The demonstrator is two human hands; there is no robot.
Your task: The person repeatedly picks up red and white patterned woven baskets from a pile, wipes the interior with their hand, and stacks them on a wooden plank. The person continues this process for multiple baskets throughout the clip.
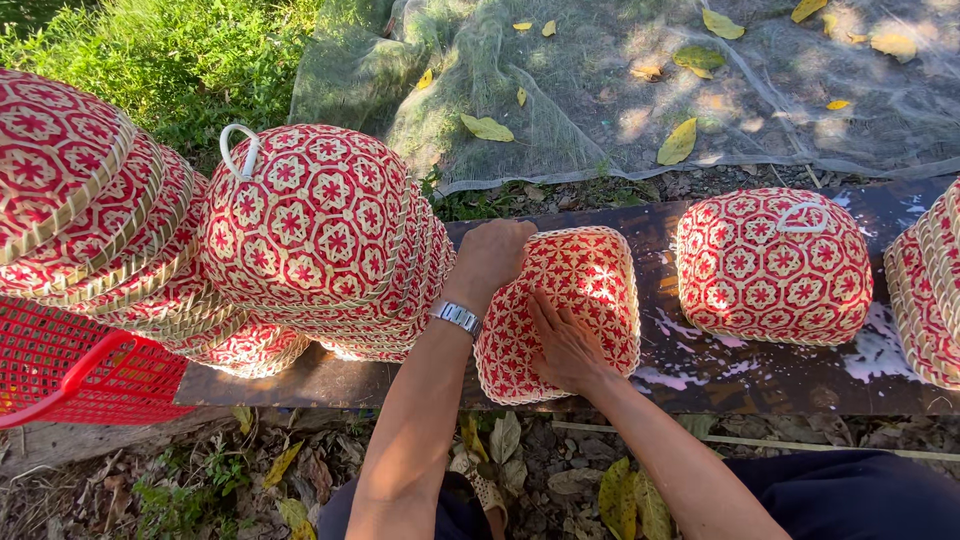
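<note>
1. Woven basket (580,290), red and cream with a flower pattern, lies tilted on the dark board (760,375) at the centre of the frame, its open rim towards the lower left.
2. Left hand (492,255), with a metal watch (457,317) at the wrist, closes over the basket's upper left edge and holds it.
3. Right hand (565,345) lies flat, fingers spread, on the basket's side near the lower rim; it presses and does not clasp.
4. Board runs across the middle of the frame, streaked with white patches, on ground strewn with dry leaves (620,495).
5. At centre left, just beside the held basket, a stack of like baskets (320,230) lies on its side, a white loop handle (238,150) at its top.
6. At the far left a second stack (90,200) leans over a red plastic crate (70,370).
7. To the right a single basket (772,262) stands upside down on the board; another (928,285) is cut by the right edge.
8. Along the top, grey netting (640,90) with yellow leaves covers the ground, with grass (160,60) at the upper left.
</note>
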